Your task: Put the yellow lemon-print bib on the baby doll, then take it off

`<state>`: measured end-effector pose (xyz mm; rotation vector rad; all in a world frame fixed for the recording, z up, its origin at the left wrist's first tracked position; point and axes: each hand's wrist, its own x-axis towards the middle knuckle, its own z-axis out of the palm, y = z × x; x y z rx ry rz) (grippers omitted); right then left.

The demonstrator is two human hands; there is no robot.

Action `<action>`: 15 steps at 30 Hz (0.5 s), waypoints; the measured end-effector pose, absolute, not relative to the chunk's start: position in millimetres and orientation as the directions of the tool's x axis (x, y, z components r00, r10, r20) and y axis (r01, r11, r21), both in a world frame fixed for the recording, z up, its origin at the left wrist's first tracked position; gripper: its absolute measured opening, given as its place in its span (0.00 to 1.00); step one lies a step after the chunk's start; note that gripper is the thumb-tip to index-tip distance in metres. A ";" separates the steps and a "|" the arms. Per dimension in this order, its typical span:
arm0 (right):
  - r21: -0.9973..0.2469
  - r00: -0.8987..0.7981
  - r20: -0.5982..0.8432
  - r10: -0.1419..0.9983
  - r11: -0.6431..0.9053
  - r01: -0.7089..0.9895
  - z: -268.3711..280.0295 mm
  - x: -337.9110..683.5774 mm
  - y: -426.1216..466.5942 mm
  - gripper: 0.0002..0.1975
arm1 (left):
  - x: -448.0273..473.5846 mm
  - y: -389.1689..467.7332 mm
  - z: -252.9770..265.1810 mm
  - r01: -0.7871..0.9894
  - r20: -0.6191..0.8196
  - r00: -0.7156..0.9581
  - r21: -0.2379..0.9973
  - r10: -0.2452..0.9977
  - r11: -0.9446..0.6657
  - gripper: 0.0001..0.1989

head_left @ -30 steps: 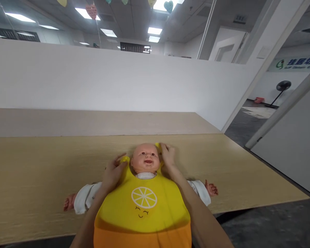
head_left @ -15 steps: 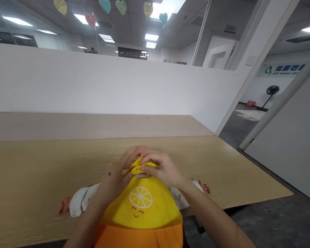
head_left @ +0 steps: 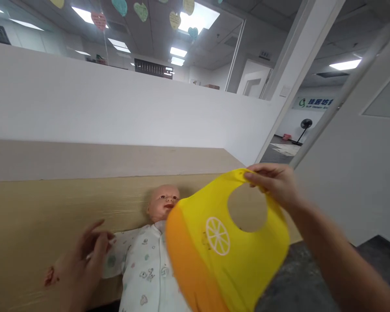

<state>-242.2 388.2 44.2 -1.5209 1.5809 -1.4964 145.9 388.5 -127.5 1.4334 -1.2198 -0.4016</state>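
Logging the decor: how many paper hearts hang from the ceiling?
5 whole: pink heart, teal heart, green heart, yellow heart, blue heart; others cut off at top edge.

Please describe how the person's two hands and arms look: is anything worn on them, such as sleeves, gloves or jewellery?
Both are bare. The right hand and its forearm show no sleeve, glove, watch or ring up to the picture's edge. The left hand is also ungloved, with no ring or bracelet visible; it is somewhat blurred, and its forearm is mostly out of view.

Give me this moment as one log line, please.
right hand: holds bib aloft | left hand: open, by doll | doll: on table
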 end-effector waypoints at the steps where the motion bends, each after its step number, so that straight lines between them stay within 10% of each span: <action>1: -0.894 -0.312 0.347 -0.885 -0.212 -0.395 55.4 -253.5 394.2 0.16 | 146.5 390.0 -139.2 -0.463 0.361 0.391 0.872 -0.847 0.157 0.23; 7: -0.819 -0.494 0.499 -0.712 -0.201 -0.537 112.2 -281.5 407.1 0.15 | 139.2 403.3 -154.4 -0.619 0.410 0.275 0.767 -0.870 0.165 0.15; 15: -0.798 -0.465 0.446 -0.764 -0.106 -0.593 100.8 -275.5 337.7 0.06 | 142.5 403.1 -161.2 -0.789 0.484 0.100 0.571 -0.869 0.228 0.13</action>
